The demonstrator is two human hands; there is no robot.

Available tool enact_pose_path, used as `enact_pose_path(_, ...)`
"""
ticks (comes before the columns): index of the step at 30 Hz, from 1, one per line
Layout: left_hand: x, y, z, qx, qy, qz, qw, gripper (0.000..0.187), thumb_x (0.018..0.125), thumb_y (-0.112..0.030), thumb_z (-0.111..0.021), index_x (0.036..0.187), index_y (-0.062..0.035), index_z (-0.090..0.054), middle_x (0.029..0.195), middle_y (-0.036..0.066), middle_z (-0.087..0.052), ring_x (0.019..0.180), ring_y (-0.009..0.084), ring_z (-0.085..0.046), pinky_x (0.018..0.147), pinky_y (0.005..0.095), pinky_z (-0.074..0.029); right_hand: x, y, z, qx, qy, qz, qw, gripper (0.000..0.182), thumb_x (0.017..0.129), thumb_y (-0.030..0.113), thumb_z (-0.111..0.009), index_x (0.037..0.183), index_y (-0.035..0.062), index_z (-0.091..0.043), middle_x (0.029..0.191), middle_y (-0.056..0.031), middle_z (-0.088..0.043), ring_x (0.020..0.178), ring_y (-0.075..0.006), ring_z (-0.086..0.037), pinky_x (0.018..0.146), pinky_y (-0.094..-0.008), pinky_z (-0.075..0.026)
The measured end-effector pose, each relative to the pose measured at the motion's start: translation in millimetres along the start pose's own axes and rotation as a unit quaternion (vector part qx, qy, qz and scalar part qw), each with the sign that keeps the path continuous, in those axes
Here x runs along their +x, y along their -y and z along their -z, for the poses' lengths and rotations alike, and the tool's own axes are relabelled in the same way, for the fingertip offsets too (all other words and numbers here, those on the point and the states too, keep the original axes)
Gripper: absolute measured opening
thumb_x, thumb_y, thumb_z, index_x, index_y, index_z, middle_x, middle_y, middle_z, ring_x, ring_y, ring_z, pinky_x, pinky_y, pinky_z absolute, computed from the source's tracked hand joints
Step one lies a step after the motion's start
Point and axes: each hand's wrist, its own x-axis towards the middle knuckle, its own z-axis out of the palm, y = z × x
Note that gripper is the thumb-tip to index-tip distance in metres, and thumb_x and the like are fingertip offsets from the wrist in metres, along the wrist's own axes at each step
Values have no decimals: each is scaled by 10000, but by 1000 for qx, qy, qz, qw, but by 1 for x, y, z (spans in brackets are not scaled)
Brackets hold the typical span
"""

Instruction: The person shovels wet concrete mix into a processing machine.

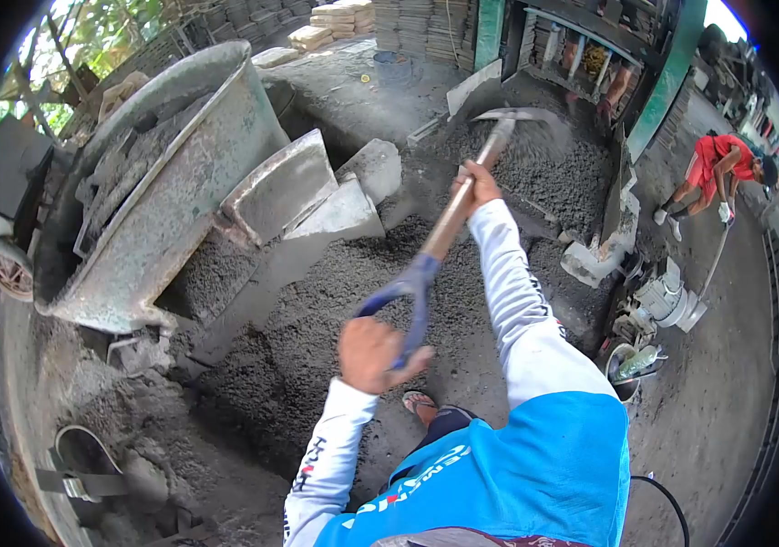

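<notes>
A shovel [445,230] with a wooden shaft and a blue D-shaped handle slants up and away from me. My left hand [374,354] is closed around the grip of the blue handle, its thumb sticking out to the right. Higher up, my right hand [477,189] wraps around the wooden shaft, with that arm stretched forward. The metal blade is at the far end, over a heap of dark grey, damp-looking mix [572,178]. Some of the mix is blurred beside the blade. More grey mix [353,292] covers the ground between me and the large metal drum.
A large worn metal drum [198,173] stands at left, with broken concrete slabs [285,182] beside it. A green-framed machine [667,87] rises behind the heap. At right are a motor [667,296], a bucket [625,369] and a person in red [717,164] holding a long-handled tool.
</notes>
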Motion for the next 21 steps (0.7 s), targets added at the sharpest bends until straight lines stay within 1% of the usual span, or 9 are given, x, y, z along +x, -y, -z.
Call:
enact_pose_path(3, -50, -30, -43, -68, 55, 25, 996, 359, 692, -316, -814, 688, -103, -525, 686, 43, -490, 671, 241, -509, 658, 397, -390, 5, 1, 75, -105, 32, -16, 994, 173, 873, 199, -658, 884, 99, -516, 680, -29, -543, 549, -172, -532, 523, -344, -485)
enact_pose_path(5, -102, -56, -39, -90, 63, 70, 991, 345, 693, -316, -818, 729, -96, -554, 731, 48, -520, 720, 247, -531, 703, 404, -405, -56, -12, 64, -100, 0, -25, 995, 196, 880, 257, -652, 870, 117, -515, 690, -25, -536, 577, -178, -538, 537, -349, -477)
enact_pose_path(9, -202, -124, 34, -154, -39, 239, 958, 351, 684, -292, -839, 807, -59, -608, 775, 74, -588, 785, 285, -586, 741, 411, -457, -173, -71, 47, -99, 161, -94, 977, 201, 868, 266, -666, 848, 131, -518, 694, -20, -521, 629, -188, -543, 590, -363, -484)
enact_pose_path(11, -260, -154, 58, -190, -170, 347, 902, 299, 756, -267, -786, 822, -40, -604, 728, 70, -600, 703, 263, -591, 651, 390, -471, -219, -120, 36, -81, 182, -155, 968, 192, 848, 240, -684, 840, 139, -521, 704, -9, -509, 654, -179, -531, 620, -370, -469)
enact_pose_path(13, -335, -185, 67, -243, -328, 556, 724, 282, 861, -292, -688, 811, -34, -587, 648, 59, -595, 588, 205, -578, 559, 344, -463, -250, -176, 31, -66, 204, -216, 953, 196, 835, 236, -694, 837, 141, -523, 712, -6, -501, 667, -180, -524, 634, -372, -460)
enact_pose_path(15, -380, -209, 80, -248, -462, 645, 556, 370, 923, -372, -617, 753, -52, -543, 567, 42, -553, 474, 151, -530, 461, 296, -426, -282, -248, 49, -160, 158, -278, 934, 201, 813, 221, -706, 830, 149, -519, 733, -6, -493, 674, -186, -508, 634, -375, -454)
enact_pose_path(18, -461, -261, 61, -252, -590, 704, 306, 395, 915, -420, -622, 718, -124, -449, 527, 29, -455, 384, 148, -418, 355, 304, -343, -335, -372, 133, -284, 124, -364, 878, 196, 774, 239, -702, 802, 145, -533, 635, -52, -519, 611, -229, -554, 605, -394, -463)
enact_pose_path(20, -505, -319, 43, -252, -690, 660, 155, 342, 896, -348, -663, 704, -170, -442, 506, -26, -315, 384, 136, -357, 359, 296, -295, -392, -442, 199, -430, 100, -418, 794, 158, 753, 254, -636, 772, 126, -546, 545, -124, -550, 512, -306, -569, 575, -430, -469)
enact_pose_path(21, -528, -357, 33, -228, -711, 660, 80, 347, 901, -272, -668, 676, -160, -428, 492, -34, -335, 369, 115, -363, 328, 294, -277, -411, -486, 269, -446, 111, -440, 771, 127, 760, 243, -587, 784, 122, -555, 562, -141, -571, 486, -332, -556, 567, -439, -467)
